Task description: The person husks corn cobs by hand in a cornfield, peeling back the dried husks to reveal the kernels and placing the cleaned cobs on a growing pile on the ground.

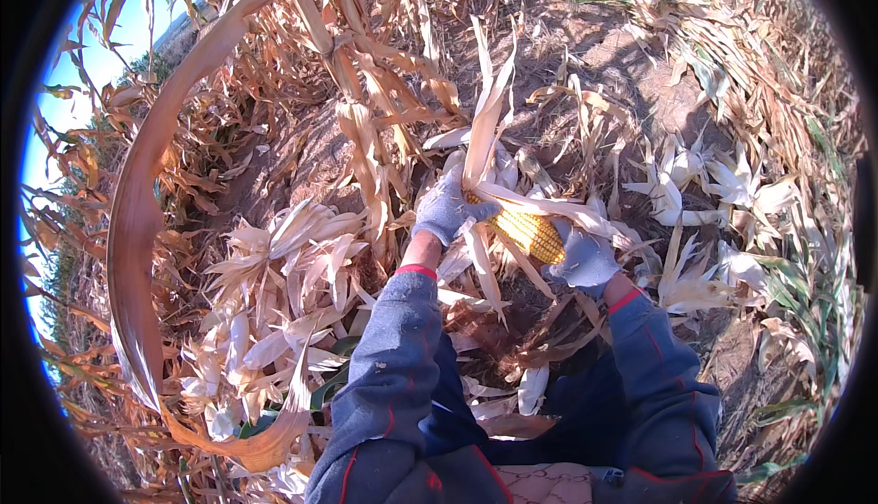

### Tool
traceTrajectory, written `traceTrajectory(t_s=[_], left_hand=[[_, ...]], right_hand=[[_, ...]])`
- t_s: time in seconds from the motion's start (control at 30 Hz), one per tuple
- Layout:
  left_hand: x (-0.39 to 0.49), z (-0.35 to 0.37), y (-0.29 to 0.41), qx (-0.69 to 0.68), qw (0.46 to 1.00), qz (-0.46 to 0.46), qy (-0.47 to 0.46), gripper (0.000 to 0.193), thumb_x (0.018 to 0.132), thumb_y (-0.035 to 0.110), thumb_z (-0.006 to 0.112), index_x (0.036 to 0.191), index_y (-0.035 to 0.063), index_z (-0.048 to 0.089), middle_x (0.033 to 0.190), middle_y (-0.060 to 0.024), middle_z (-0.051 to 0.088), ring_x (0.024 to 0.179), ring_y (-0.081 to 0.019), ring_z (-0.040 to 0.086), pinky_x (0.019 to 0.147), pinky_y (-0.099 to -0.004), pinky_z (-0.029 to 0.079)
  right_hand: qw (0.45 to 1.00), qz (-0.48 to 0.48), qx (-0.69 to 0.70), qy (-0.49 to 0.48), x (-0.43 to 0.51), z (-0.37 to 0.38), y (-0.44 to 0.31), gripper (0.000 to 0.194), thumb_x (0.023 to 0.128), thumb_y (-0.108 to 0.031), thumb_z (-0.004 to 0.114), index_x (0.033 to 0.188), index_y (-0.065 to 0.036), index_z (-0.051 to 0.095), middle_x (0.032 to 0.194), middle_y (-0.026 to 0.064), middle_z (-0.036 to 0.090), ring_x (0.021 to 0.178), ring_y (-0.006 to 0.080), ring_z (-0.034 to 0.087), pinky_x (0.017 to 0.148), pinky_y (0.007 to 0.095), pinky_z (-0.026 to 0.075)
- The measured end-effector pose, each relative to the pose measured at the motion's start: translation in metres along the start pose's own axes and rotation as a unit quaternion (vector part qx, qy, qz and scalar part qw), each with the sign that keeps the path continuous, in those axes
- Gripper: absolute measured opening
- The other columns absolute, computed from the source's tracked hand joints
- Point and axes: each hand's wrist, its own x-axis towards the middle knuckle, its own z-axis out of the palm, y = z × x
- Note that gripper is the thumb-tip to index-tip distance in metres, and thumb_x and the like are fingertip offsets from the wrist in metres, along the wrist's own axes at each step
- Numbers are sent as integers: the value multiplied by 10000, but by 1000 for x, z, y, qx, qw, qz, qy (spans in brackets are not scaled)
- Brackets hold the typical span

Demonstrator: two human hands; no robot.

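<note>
A yellow ear of corn (527, 231) lies slanted between my hands, its kernels bared along much of its length. My left hand (449, 207), in a grey glove, is closed around its upper left end, where dry husk leaves (485, 123) stand up and hang down. At the lower right end, my gloved right hand (586, 258) grips the ear near its tip. A long pale husk leaf (559, 210) stretches above the kernels and over the right fingers. The glove and husk partly hide both ends of the ear.
Loose dry husks (302, 250) are heaped to the left, with more torn husks (686, 181) to the right. Standing dry corn stalks (322, 37) rise ahead. A large curled brown leaf (137, 229) arcs close across the left side. Brown corn silk (504, 346) lies between my knees.
</note>
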Motion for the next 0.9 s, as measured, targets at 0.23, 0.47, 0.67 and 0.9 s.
traceTrajectory(t_s=[0.23, 0.47, 0.67, 0.9], left_hand=[[-15, 9, -20, 128, 985, 85, -79, 497, 726, 466, 681, 1053, 96, 628, 951, -175, 618, 933, -354, 567, 814, -418, 438], [-14, 31, -28, 163, 972, 138, 102, 240, 792, 303, 611, 862, 75, 643, 802, -162, 606, 772, -357, 580, 688, -430, 461], [-5, 36, -25, -164, 967, -78, 176, 238, 832, 225, 579, 945, 24, 637, 800, -102, 656, 708, -170, 602, 650, -314, 471], [11, 47, -54, -195, 953, -157, 169, 260, 798, 240, 585, 906, 12, 649, 768, -138, 643, 702, -212, 632, 618, -325, 476]], right_hand=[[998, -60, 11, -31, -14, -21, 5, 648, 693, -481, 620, 1183, -72, 508, 850, 147, 642, 767, 292, 632, 703, 386, 501], [993, -114, -24, 23, -14, -18, 6, 606, 735, -522, 591, 1132, -69, 527, 748, 123, 626, 682, 292, 624, 621, 382, 497], [999, -33, 27, -34, -6, -24, -10, 580, 712, -361, 666, 1178, -64, 489, 876, 173, 620, 815, 308, 616, 713, 410, 482], [997, -5, -39, -66, -6, -6, -10, 599, 694, -326, 676, 1195, -72, 470, 958, 173, 611, 920, 317, 591, 765, 415, 470]])
